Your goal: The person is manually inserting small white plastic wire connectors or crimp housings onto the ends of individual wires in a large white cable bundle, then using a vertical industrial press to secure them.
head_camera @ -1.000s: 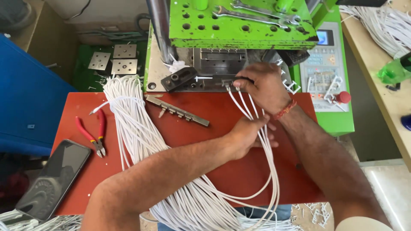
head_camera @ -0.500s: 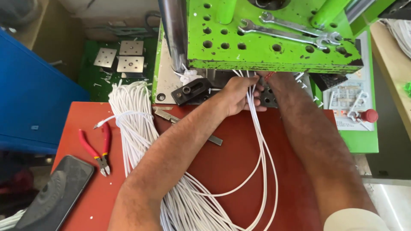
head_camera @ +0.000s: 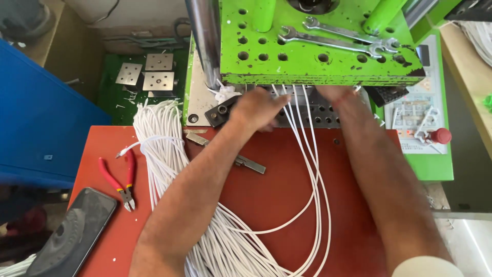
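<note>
Both my forearms are bare from elbow to wrist. My left hand [head_camera: 259, 107] carries no glove, ring or watch. My right hand [head_camera: 333, 93] is also ungloved; a thin red thread band circles its wrist. A white sleeve edge shows on my right upper arm, near right.
</note>
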